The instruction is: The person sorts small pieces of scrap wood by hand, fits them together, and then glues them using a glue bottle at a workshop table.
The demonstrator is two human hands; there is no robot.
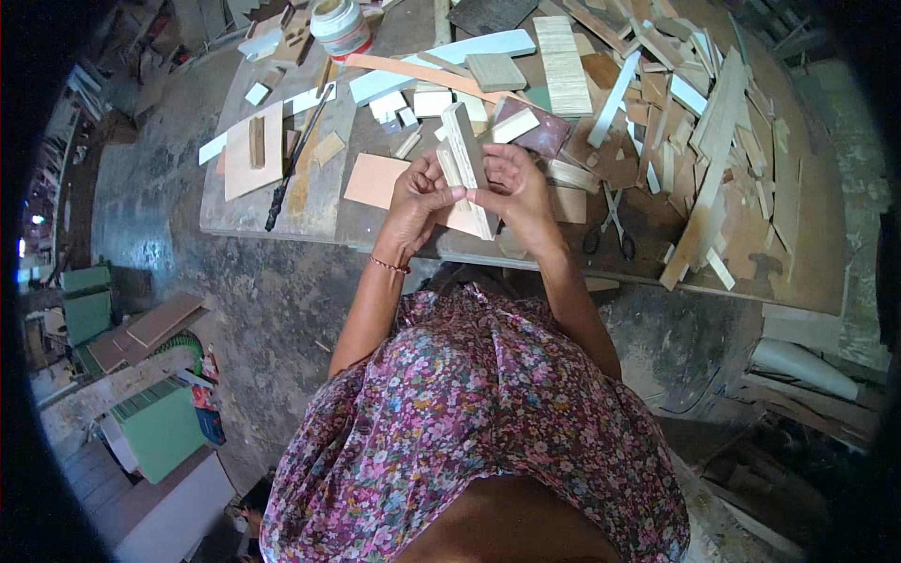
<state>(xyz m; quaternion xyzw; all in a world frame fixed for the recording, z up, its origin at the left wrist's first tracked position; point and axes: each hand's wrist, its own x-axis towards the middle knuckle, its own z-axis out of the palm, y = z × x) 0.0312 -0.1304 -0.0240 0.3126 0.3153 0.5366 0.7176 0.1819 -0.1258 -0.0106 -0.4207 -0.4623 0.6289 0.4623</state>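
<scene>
Both my hands hold a small plywood piece (475,178) up over the table's near edge, its layered edge toward me. A narrower wood strip (449,165) lies against its left side. My left hand (419,199), with a beaded bracelet at the wrist, pinches the strip side with thumb and fingers. My right hand (518,192) grips the other face, its thumb meeting the left thumb at the middle. Behind the left hand a thin tan square panel (372,180) lies on the table. Scissors (610,225) with dark handles lie right of my right hand.
The worktable (282,218) bears a thin board with a small block (256,143) on it, a long dark thin tool (298,159), and a white tub (341,28). Long white strips (450,64) lie behind my hands. A heap of wood offcuts (709,159) covers the right side.
</scene>
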